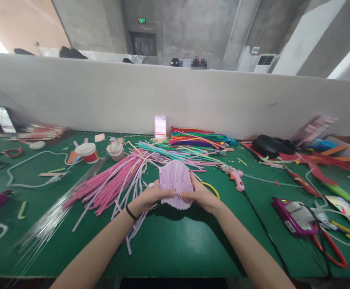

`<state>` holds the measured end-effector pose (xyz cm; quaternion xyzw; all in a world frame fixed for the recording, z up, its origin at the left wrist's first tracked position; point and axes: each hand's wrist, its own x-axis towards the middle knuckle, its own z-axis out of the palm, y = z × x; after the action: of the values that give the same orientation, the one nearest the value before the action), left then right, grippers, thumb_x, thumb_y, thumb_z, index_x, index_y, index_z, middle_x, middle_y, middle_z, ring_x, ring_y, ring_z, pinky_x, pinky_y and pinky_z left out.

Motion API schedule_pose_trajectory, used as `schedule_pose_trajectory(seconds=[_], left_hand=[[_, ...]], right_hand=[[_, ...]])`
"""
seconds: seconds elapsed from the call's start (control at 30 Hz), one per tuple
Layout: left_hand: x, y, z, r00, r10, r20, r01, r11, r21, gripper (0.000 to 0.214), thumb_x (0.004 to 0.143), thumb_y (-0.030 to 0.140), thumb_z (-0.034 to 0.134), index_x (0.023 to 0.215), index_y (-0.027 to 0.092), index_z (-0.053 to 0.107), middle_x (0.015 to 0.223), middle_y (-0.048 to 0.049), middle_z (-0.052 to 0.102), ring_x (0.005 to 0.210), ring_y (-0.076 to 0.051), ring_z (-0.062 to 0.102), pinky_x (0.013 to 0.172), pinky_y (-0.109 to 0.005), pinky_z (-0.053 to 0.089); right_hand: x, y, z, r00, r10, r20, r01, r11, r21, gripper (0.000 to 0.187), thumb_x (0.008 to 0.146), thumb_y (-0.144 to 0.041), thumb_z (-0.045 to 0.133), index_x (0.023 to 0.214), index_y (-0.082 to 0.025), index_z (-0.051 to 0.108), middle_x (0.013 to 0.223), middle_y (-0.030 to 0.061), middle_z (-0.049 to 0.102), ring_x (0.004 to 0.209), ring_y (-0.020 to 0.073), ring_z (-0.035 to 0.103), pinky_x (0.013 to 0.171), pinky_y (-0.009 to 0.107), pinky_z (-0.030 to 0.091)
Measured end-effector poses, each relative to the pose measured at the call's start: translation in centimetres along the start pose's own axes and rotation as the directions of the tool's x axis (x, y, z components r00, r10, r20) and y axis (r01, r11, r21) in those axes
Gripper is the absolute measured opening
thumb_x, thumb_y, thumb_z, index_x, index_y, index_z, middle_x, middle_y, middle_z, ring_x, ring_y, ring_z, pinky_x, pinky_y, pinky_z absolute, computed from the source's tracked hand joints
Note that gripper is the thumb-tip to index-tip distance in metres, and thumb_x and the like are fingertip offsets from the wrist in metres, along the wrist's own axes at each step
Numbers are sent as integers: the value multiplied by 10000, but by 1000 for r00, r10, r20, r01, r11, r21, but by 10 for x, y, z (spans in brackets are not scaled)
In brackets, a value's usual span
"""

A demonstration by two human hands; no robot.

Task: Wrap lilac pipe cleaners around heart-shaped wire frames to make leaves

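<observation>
A pale lilac piece made of pipe cleaners (176, 178), laid side by side into a curved panel, is held up over the table between both hands. My left hand (155, 195) grips its left side, the thumb pressed on its front. From the other side my right hand (203, 194) holds it, its thumb nearly meeting the left one near the middle. Most of my fingers are hidden behind the piece. Just left of it lie loose lilac pipe cleaners (132, 188) and a thick pink bundle (108, 182). A pink hot glue gun (237, 178) rests to the right.
Multicoloured pipe cleaners (195, 138) lie at the back near a propped phone (160, 127). Clear thin rods (51, 216), a paper cup (87, 152) and a small tub (115, 150) stand or lie leftward. A purple power strip (292, 216) and red-handled pliers (331, 249) are at right. A grey partition (117, 96) closes the back.
</observation>
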<state>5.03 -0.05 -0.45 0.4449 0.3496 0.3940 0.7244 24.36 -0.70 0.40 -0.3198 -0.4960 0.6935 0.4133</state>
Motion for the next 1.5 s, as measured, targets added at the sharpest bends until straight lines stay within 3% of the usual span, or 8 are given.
schedule_pose_trajectory(seconds=[0.23,0.43,0.7,0.87,0.97,1.2,1.37,1.5], left_hand=[[1,0,0,1000,18,-7,-18,1000,-8,475,596,181,814,1046,120,675,1031,-134,707,842,-257,679,786,-363,521],[3,1,-5,999,43,7,-43,999,-31,411,612,189,802,999,105,694,961,-130,724,808,-251,681,765,-358,528],[1,6,-3,998,47,36,-46,999,-15,419,632,185,793,1028,103,687,963,-128,722,819,-245,677,786,-361,530],[2,3,-4,999,34,-36,-34,999,-19,409,629,213,799,1007,100,692,959,-126,724,823,-244,680,800,-368,530],[4,1,-5,997,44,-56,-45,999,-4,408,621,213,802,995,95,691,953,-127,724,819,-246,681,805,-374,528],[1,6,-7,999,-4,-36,3,1000,-24,434,603,181,807,1013,113,684,994,-120,719,848,-250,678,821,-369,517],[-6,9,-3,990,-98,97,98,995,1,454,619,169,799,1052,118,674,996,-126,717,834,-250,678,782,-347,518],[-5,11,2,1000,-5,-27,1,990,-143,398,717,282,732,1074,119,665,983,-113,719,814,-236,678,717,-299,516]], right_hand=[[-1,-1,0,1000,24,4,-24,1000,-4,776,561,-239,821,1236,-269,439,1194,54,595,1071,228,590,883,381,503],[-3,1,-4,988,136,79,-135,991,-10,751,589,-252,804,1235,-283,423,1123,45,617,777,178,646,590,294,557],[-2,0,-4,990,115,87,-118,992,37,670,607,-249,799,1193,-276,475,1046,18,624,789,170,632,638,305,554],[0,1,-3,997,27,74,-19,993,-113,627,653,-296,779,1209,-252,493,1085,33,626,871,176,620,666,274,538],[1,3,-4,997,35,63,-21,977,-212,622,682,-362,755,1231,-248,486,1035,37,641,781,169,622,585,265,527],[10,11,-7,997,-36,-68,24,985,-168,374,750,-453,679,1022,-205,611,897,19,660,761,152,600,637,252,470],[12,10,-9,972,-127,-197,111,990,-88,302,732,-438,705,888,-193,621,653,-43,573,506,69,456,472,194,342],[12,8,-10,962,-105,-253,117,992,35,331,693,-414,745,896,-186,620,654,-32,592,525,80,503,496,201,389]])
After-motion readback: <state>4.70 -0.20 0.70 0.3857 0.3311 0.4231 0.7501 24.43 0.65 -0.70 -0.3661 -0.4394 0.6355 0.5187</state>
